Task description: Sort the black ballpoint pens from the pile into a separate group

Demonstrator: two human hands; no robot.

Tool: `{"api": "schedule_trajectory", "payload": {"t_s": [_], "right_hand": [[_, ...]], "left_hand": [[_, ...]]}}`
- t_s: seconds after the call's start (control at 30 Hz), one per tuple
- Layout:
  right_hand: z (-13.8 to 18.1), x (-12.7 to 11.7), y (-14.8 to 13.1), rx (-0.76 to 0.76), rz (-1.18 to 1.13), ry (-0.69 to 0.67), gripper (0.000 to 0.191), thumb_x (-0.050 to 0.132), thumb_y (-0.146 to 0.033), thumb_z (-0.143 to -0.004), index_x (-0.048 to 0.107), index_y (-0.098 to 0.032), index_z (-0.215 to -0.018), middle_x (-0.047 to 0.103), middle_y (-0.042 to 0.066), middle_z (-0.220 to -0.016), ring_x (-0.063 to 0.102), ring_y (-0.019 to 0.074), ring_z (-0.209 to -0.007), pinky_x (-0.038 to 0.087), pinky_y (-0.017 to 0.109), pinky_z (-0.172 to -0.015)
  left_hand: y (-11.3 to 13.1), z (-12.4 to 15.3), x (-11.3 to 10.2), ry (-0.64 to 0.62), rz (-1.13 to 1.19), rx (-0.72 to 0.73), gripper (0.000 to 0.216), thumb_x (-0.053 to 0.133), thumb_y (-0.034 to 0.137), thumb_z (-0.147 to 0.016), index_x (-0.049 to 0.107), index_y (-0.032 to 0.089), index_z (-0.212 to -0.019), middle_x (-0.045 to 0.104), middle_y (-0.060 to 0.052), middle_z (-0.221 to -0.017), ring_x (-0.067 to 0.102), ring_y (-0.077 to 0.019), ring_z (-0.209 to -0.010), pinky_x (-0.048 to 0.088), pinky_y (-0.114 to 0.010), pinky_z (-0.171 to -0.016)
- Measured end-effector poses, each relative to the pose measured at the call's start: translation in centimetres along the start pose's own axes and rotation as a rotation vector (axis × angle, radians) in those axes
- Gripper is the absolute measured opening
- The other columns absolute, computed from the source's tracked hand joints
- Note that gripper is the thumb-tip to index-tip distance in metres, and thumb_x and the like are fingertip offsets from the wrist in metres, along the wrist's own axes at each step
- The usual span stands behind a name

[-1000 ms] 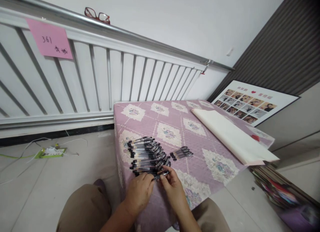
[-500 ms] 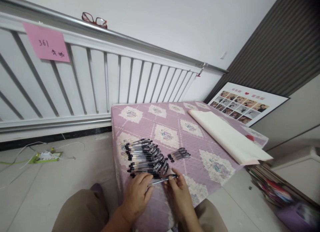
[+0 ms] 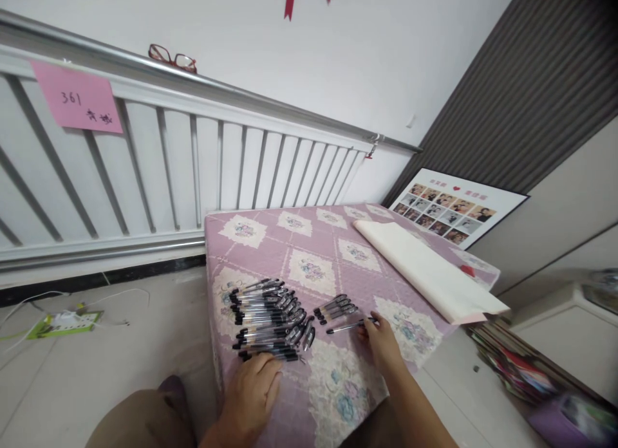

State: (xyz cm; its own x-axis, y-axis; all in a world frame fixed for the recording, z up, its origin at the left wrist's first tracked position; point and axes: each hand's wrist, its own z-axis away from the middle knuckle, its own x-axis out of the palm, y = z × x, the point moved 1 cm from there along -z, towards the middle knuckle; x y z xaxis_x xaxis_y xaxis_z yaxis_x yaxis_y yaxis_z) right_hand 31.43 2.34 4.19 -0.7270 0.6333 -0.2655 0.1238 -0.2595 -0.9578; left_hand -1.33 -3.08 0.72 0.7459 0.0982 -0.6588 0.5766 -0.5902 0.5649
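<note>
A big heap of black-capped clear pens (image 3: 268,309) lies on the pink patterned tablecloth (image 3: 309,242). A small group of three pens (image 3: 334,306) lies just right of it. My right hand (image 3: 381,342) pinches one more pen (image 3: 348,326) by its end, holding it just below the small group. My left hand (image 3: 253,396) rests with fingers spread flat on the cloth at the heap's near edge, touching the closest pens and holding nothing.
A cream paper roll (image 3: 427,277) lies across the table's right side. A white radiator (image 3: 193,165) with a pink note (image 3: 77,103) and red glasses (image 3: 171,56) stands behind. A photo board (image 3: 454,206) leans at right. Cables and a green item (image 3: 60,319) lie on the floor.
My right hand carried one pen from the heap's near edge to the right, up beside the small group. My left hand let go of it and settled flat by the heap. The view tilted upward.
</note>
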Motion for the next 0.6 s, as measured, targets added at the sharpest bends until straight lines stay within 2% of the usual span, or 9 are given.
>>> {"api": "schedule_trajectory", "payload": {"t_s": [0.13,0.27,0.47,0.6], "right_hand": [[-1.1,0.9,-0.2,0.003,0.028,-0.024,0.053,0.063,-0.032,-0.068,0.052,-0.017,-0.118,0.061,-0.002,-0.061,0.061,0.0175,-0.051,0.053,0.03,-0.052],[-1.6,0.6,-0.2,-0.03,0.086,-0.043,0.049,0.062,-0.029,-0.067,0.056,-0.017,-0.114,0.064,0.001,-0.067,0.062,0.0177,-0.054,0.053,0.03,-0.051],[-2.1,-0.7,0.6,-0.129,0.191,-0.051,0.041,0.061,-0.029,-0.065,0.064,-0.017,-0.104,0.07,0.008,-0.095,0.061,0.0157,-0.057,0.049,0.027,-0.05],[-2.9,-1.0,1.4,-0.152,0.232,-0.054,0.045,0.057,-0.033,-0.068,0.063,-0.014,-0.109,0.068,0.012,-0.106,0.062,0.0158,-0.061,0.05,0.027,-0.052]], "left_hand": [[-0.3,0.1,0.1,0.019,-0.043,0.051,0.025,0.039,0.023,-0.093,0.063,0.024,-0.098,0.067,-0.005,-0.096,0.065,-0.0193,-0.086,0.054,-0.032,-0.077],[-0.3,-0.1,-0.2,0.044,-0.075,0.105,0.024,0.039,0.024,-0.093,0.062,0.024,-0.098,0.068,-0.005,-0.095,0.065,-0.0183,-0.084,0.055,-0.029,-0.075],[-0.3,-0.1,0.1,0.071,-0.138,0.163,0.022,0.04,0.024,-0.094,0.061,0.024,-0.098,0.068,-0.005,-0.092,0.066,-0.0176,-0.082,0.054,-0.028,-0.073],[-0.3,-0.2,0.2,0.08,-0.163,0.186,0.023,0.038,0.025,-0.094,0.061,0.023,-0.094,0.068,-0.004,-0.087,0.066,-0.0162,-0.076,0.054,-0.026,-0.068]]}}
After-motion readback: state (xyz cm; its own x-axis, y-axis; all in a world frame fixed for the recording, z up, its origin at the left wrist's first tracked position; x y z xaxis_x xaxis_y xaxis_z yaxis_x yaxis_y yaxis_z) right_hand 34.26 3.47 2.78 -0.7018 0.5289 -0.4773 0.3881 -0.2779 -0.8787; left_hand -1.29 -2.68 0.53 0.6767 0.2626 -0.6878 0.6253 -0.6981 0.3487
